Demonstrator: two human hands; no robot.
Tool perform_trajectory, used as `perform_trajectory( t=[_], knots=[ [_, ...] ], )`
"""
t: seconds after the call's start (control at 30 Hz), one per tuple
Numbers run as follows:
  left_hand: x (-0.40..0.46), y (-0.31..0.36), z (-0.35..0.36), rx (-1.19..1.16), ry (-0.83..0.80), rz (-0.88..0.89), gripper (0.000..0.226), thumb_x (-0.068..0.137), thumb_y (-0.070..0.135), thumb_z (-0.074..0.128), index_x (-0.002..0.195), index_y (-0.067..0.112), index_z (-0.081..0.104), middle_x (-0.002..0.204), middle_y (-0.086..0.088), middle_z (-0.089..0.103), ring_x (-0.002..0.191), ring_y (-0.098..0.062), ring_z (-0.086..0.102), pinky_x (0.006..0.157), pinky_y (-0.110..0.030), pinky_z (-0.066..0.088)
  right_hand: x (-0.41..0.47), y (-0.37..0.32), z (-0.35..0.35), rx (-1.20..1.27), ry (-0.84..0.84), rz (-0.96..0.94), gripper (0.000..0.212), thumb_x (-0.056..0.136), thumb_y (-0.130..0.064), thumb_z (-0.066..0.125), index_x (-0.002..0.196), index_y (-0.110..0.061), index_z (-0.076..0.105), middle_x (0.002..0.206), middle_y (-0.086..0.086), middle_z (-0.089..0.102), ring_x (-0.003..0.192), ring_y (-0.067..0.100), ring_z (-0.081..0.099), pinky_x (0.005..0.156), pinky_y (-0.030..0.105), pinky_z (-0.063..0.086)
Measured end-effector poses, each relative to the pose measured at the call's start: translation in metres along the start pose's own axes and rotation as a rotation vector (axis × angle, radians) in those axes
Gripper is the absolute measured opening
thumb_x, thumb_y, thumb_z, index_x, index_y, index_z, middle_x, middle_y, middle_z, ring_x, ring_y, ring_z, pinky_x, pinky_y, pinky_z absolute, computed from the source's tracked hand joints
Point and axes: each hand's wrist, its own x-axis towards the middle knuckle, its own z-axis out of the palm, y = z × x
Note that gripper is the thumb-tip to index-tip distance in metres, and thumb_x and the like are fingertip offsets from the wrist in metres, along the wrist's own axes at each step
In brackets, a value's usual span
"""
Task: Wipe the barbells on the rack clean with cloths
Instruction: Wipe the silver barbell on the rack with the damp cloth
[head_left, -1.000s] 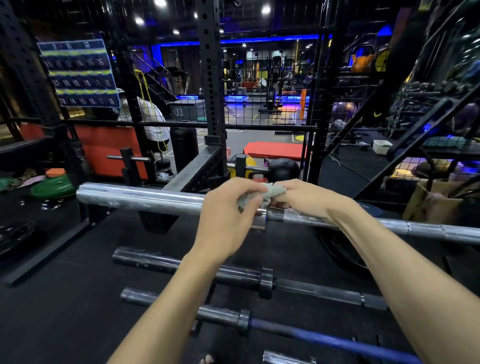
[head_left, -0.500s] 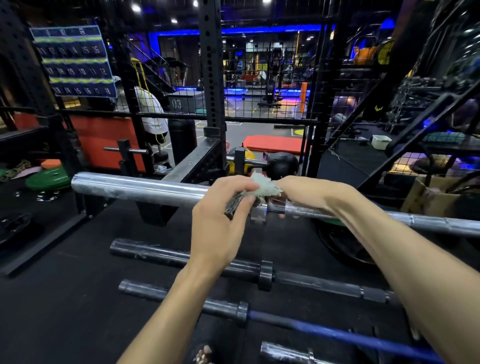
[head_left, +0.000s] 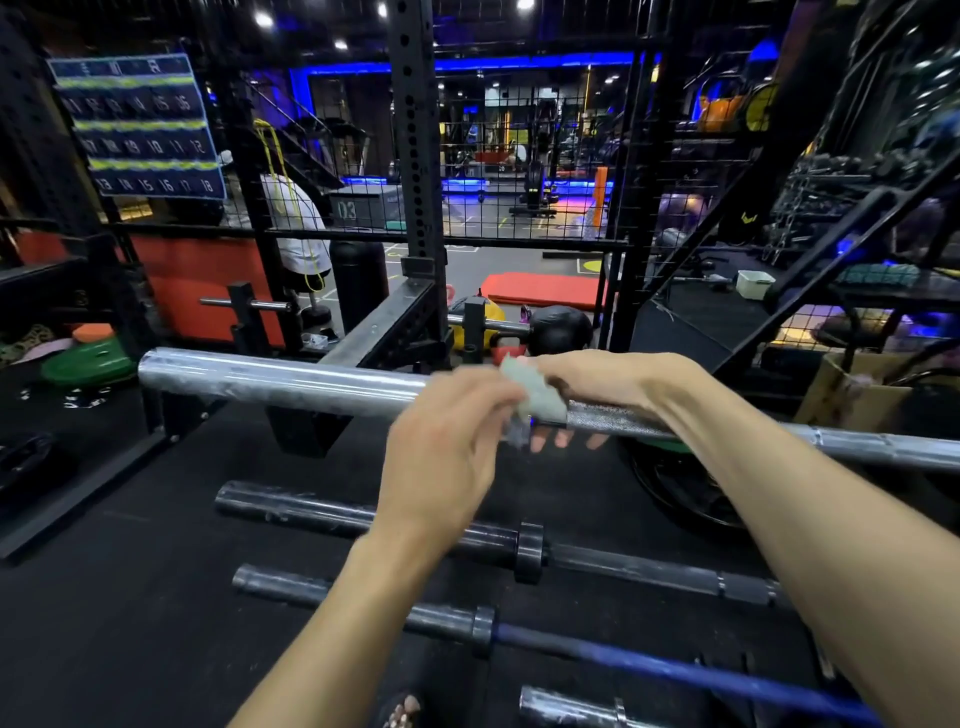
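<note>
A silver barbell lies across the top of the rack, its thick sleeve to the left and its knurled shaft running right. A small pale cloth sits at the collar between both hands. My right hand is wrapped over the shaft, fingertips showing beneath it, and holds the cloth against the bar. My left hand, blurred by motion, is just below the sleeve and pinches the cloth's lower end. Below lie a dark barbell and a blue-shafted barbell.
A black upright post and slanted rack beam stand behind the silver bar. A black weight plate lies under the right side, a green plate at far left. A cardboard box stands at right. Wire mesh fences the back.
My left hand has dropped from on top of the sleeve to just below it, pulling the cloth's end down. My right hand stays wrapped on the shaft.
</note>
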Motion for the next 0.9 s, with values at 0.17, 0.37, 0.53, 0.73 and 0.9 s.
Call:
perform_trajectory(
  t=[0.17, 0.37, 0.53, 0.73, 0.9],
  knots=[
    [0.001, 0.007, 0.004, -0.102, 0.021, -0.062, 0.016, 0.093, 0.004, 0.069, 0.104, 0.013, 0.076, 0.111, 0.006, 0.069, 0.108, -0.012, 0.063, 0.096, -0.027, 0.05, -0.001, 0.002, -0.004, 0.049, -0.061, 0.03, 0.068, 0.105, -0.061, 0.024, 0.116, -0.015, 0.072, 0.105, 0.004, 0.078, 0.089, 0.02, 0.067, 0.087, 0.047, 0.055],
    [-0.019, 0.007, -0.001, -0.106, 0.029, -0.056, 0.019, 0.091, 0.002, 0.072, 0.104, 0.013, 0.077, 0.11, 0.007, 0.069, 0.106, -0.012, 0.064, 0.093, -0.03, 0.053, -0.001, -0.002, -0.007, 0.07, -0.098, 0.055, 0.075, 0.104, -0.066, 0.021, 0.119, -0.012, 0.071, 0.109, 0.004, 0.077, 0.102, 0.027, 0.071, 0.097, 0.052, 0.055],
    [0.011, 0.003, 0.003, -0.11, 0.009, -0.078, 0.016, 0.094, 0.004, 0.068, 0.105, 0.015, 0.074, 0.111, 0.009, 0.067, 0.107, -0.013, 0.063, 0.093, -0.034, 0.052, 0.01, -0.002, -0.004, -0.042, -0.122, 0.194, 0.051, 0.109, -0.038, 0.028, 0.126, -0.007, 0.064, 0.103, 0.009, 0.078, 0.096, 0.023, 0.073, 0.097, 0.055, 0.055],
    [-0.045, 0.004, 0.004, -0.08, 0.033, 0.003, 0.018, 0.089, 0.0, 0.074, 0.103, 0.011, 0.077, 0.109, 0.005, 0.069, 0.105, -0.012, 0.064, 0.091, -0.03, 0.054, 0.012, 0.003, 0.006, -0.136, 0.194, 0.038, 0.028, 0.1, -0.011, 0.039, 0.106, -0.004, 0.066, 0.087, 0.006, 0.076, 0.077, 0.022, 0.07, 0.078, 0.045, 0.062],
    [-0.034, 0.002, 0.001, -0.124, 0.063, -0.03, 0.017, 0.092, 0.001, 0.072, 0.104, 0.012, 0.078, 0.11, 0.005, 0.07, 0.108, -0.012, 0.065, 0.094, -0.031, 0.053, -0.003, 0.017, 0.004, 0.102, 0.414, -0.293, 0.025, 0.102, -0.044, 0.055, 0.094, -0.027, 0.072, 0.097, -0.005, 0.073, 0.082, 0.013, 0.061, 0.073, 0.028, 0.044]
  ],
)
